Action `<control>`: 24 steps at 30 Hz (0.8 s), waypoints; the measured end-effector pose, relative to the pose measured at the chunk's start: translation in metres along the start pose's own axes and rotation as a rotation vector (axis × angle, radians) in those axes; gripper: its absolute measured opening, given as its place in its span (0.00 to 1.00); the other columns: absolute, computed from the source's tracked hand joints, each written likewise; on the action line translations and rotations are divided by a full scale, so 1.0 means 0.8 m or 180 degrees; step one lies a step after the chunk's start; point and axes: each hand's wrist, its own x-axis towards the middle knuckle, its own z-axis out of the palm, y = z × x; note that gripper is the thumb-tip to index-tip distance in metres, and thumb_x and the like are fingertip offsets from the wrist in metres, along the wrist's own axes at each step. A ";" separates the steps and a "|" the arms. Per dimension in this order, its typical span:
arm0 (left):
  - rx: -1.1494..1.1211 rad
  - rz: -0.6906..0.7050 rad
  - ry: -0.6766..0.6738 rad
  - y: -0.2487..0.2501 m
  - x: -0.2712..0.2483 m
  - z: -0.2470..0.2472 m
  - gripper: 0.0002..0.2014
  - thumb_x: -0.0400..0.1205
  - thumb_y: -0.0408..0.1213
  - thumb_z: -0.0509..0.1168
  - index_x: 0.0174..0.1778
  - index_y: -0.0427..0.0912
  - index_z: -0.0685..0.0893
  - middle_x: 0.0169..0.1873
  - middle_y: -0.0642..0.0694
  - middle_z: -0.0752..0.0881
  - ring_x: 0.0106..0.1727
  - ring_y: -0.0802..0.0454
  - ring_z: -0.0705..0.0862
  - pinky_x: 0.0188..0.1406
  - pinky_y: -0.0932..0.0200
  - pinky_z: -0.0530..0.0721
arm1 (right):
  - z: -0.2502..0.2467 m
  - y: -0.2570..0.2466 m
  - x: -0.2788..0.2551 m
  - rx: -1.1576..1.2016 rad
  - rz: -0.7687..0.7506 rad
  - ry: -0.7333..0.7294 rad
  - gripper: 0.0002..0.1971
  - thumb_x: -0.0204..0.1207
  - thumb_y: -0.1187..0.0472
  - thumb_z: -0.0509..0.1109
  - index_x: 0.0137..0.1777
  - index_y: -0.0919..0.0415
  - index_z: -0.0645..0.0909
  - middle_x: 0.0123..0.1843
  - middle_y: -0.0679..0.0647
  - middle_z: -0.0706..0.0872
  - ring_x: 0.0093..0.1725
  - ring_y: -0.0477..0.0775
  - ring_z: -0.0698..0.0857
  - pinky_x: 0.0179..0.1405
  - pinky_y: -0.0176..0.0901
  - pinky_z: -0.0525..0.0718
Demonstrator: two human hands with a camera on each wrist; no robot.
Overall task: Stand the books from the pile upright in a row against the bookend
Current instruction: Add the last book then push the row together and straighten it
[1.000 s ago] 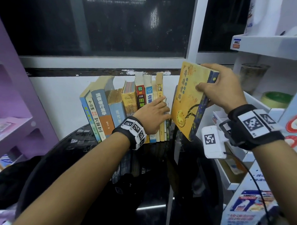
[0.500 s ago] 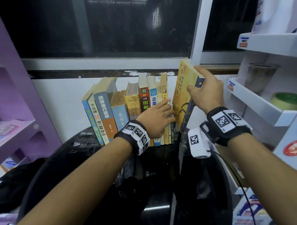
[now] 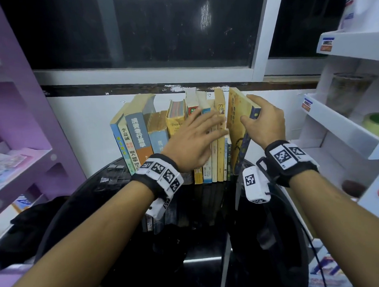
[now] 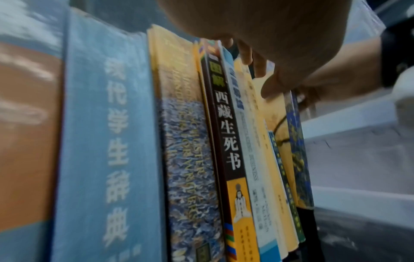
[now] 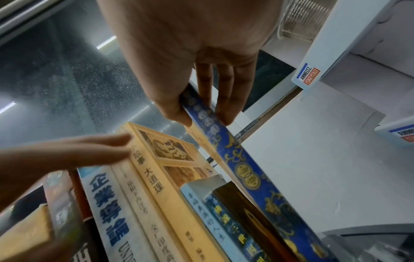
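Fingers [image 3: 207, 123] of my left hand [image 3: 190, 141] lie straight and flat against the row of books [image 3: 173, 131] so it can't topple, while my right hand [image 3: 264, 121] pinches the yellow book [image 3: 237, 128] by its blue spine, seating it upright at the row's right end.

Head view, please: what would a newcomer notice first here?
A row of upright books on the black table below the dark window. The right hand grips a yellow book with a blue spine at the row's right end, while the left hand lies flat against the spines.
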 end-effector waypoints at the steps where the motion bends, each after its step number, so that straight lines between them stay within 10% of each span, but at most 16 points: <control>1: -0.0061 -0.0184 0.0175 -0.004 -0.006 -0.006 0.26 0.74 0.37 0.64 0.70 0.48 0.78 0.76 0.43 0.73 0.80 0.43 0.65 0.82 0.39 0.48 | 0.001 0.002 0.001 0.0006 -0.0004 -0.0005 0.22 0.75 0.57 0.72 0.70 0.50 0.80 0.59 0.55 0.88 0.52 0.56 0.86 0.54 0.52 0.87; 12: -0.0183 -0.2326 0.1399 -0.085 -0.122 -0.043 0.29 0.74 0.39 0.67 0.73 0.41 0.74 0.76 0.41 0.70 0.79 0.41 0.64 0.78 0.35 0.58 | 0.024 0.009 0.005 0.0039 -0.0129 0.0014 0.21 0.77 0.56 0.70 0.71 0.52 0.80 0.64 0.55 0.86 0.56 0.56 0.84 0.54 0.44 0.80; 15: -0.0759 -0.2736 0.1464 -0.094 -0.141 -0.033 0.33 0.77 0.47 0.65 0.78 0.40 0.68 0.78 0.39 0.67 0.79 0.44 0.63 0.79 0.49 0.60 | 0.030 0.008 0.005 -0.0061 -0.0161 -0.0057 0.22 0.79 0.52 0.69 0.73 0.53 0.77 0.65 0.56 0.83 0.60 0.58 0.82 0.55 0.46 0.78; 24: -0.1966 -0.3026 0.1495 -0.093 -0.141 -0.017 0.31 0.78 0.53 0.64 0.76 0.49 0.68 0.75 0.48 0.72 0.75 0.50 0.72 0.74 0.42 0.71 | 0.014 0.027 0.002 0.0093 -0.0646 -0.0406 0.26 0.74 0.46 0.74 0.69 0.53 0.73 0.70 0.52 0.77 0.58 0.47 0.78 0.62 0.52 0.81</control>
